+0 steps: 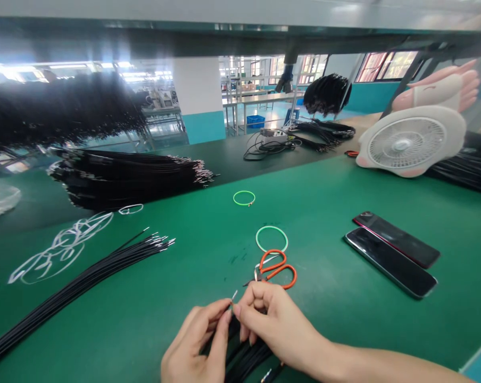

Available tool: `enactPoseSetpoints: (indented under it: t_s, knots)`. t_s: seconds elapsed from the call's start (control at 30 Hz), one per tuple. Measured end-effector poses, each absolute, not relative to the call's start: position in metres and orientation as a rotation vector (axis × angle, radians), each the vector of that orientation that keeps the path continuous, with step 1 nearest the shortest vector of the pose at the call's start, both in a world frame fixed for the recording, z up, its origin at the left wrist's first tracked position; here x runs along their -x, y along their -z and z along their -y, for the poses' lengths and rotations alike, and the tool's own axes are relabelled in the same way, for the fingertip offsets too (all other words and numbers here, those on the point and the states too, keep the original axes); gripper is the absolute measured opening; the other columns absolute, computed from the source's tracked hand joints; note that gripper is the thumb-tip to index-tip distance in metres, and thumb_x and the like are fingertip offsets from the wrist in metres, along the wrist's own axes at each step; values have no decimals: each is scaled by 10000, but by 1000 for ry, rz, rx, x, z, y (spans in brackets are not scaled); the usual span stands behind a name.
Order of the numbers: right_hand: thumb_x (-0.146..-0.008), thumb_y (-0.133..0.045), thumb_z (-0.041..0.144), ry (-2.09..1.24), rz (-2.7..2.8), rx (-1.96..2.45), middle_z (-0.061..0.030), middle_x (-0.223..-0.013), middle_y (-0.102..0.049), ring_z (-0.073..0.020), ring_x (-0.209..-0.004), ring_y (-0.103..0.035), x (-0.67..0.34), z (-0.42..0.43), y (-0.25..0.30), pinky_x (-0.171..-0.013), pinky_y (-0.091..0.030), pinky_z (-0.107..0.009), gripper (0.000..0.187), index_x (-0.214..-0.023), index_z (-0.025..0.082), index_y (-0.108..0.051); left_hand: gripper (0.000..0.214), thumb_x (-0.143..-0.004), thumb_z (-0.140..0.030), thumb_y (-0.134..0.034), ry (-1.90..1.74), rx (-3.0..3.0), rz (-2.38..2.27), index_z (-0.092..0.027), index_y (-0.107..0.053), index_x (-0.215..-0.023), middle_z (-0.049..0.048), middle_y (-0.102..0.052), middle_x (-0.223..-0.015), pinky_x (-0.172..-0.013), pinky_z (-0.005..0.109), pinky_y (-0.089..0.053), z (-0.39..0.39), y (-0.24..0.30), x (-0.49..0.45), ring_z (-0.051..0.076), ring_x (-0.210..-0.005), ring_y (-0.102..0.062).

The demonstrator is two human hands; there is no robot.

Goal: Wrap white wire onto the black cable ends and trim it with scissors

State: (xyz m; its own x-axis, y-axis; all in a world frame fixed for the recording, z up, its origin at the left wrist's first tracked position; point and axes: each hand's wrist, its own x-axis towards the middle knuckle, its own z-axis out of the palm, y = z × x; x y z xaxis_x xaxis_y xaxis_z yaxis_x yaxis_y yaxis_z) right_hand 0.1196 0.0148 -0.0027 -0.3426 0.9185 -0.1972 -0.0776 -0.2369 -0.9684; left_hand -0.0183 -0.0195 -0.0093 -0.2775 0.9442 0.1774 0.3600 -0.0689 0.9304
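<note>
My left hand (196, 340) pinches a thin black wire (228, 314) between thumb and forefinger, its silver terminal tip (234, 294) pointing up and to the right. My right hand (272, 324) closes on the same spot from the right, its fingertips against the wire. More black wires (244, 359) run under both hands toward me. Just beyond my right hand lie orange-handled scissors (274, 270), on the green ESD mat (324, 202). A loose bundle of black wires with metal terminals (100, 271) lies to the left of my hands.
Two smartphones (392, 255) lie on the mat at right, and green rings (271, 239) lie mid-mat. A large black wire bundle (124, 178) and white wire loops (60, 250) lie left. A white desk fan (408, 141) stands far right. Cables and a small device (272, 139) lie beyond.
</note>
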Motion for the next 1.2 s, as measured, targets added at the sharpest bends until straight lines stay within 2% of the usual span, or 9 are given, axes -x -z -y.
enactPoseSetpoints:
  t_s: [0.27, 0.4, 0.53, 0.7, 0.83, 0.97, 1.1, 1.2]
  knots:
    - [-816, -625, 367, -1693, 1222, 1099, 30, -531, -593, -77, -467, -492, -119, -14, 1, -495, -378, -194, 267, -665, 177, -514, 219, -742, -401, -705, -1316, -1371, -1640, -237, -777, -868, 35, -732, -835, -695, 209, -558, 18, 9, 21, 181, -738, -697]
    - [-825, -629, 430, -1684, 1240, 1081, 29, -547, -592, -76, -481, -497, -119, -15, 2, -497, -383, -196, 309, -687, 170, -536, 335, -648, -453, -766, -1194, -1074, -1553, -196, -772, -862, 66, -750, -887, -701, 249, -588, 12, 11, 29, 222, -799, -719]
    - [-835, -621, 474, -1664, 1259, 1060, 22, -586, -600, -85, -524, -527, -118, -16, 3, -514, -406, -202, 336, -719, 164, -559, 429, -556, -444, -830, -1118, -833, -1451, -135, -758, -845, 82, -762, -773, -617, 255, -593, 7, 5, 30, 194, -652, -708]
    - [-853, -619, 411, -1638, 1319, 1064, 14, -608, -607, -95, -550, -542, -119, -15, 5, -524, -421, -204, 281, -731, 161, -574, 399, -572, -426, -830, -1204, -799, -1495, -118, -754, -815, 26, -687, -579, -451, 173, -487, 8, 0, 23, 103, -471, -581]
    - [-856, -613, 334, -1626, 1336, 1072, 13, -619, -615, -95, -562, -547, -120, -14, 5, -536, -427, -199, 216, -728, 163, -584, 360, -596, -436, -826, -1137, -816, -1443, -128, -737, -761, -9, -631, -535, -429, 156, -430, 6, 5, 26, 68, -429, -510]
    - [-849, -625, 365, -1644, 1336, 1064, -2, -660, -647, -104, -589, -577, -119, -15, 6, -568, -451, -211, 235, -743, 155, -618, 343, -644, -451, -799, -1125, -822, -1388, -138, -726, -763, -23, -614, -542, -427, 151, -410, 5, 10, 31, 57, -429, -481]
    - [-843, -634, 382, -1648, 1317, 1077, -13, -691, -668, -107, -594, -588, -119, -17, 8, -580, -463, -218, 244, -786, 145, -656, 400, -608, -464, -814, -1150, -815, -1466, -133, -746, -822, -5, -654, -568, -455, 171, -460, 4, 10, 30, 83, -455, -537]
    - [-831, -649, 363, -1645, 1328, 1081, -16, -703, -673, -114, -610, -595, -120, -19, 10, -590, -471, -224, 221, -807, 145, -666, 420, -582, -460, -824, -1175, -817, -1499, -136, -755, -839, 33, -720, -667, -514, 189, -515, 5, 6, 27, 115, -532, -610]
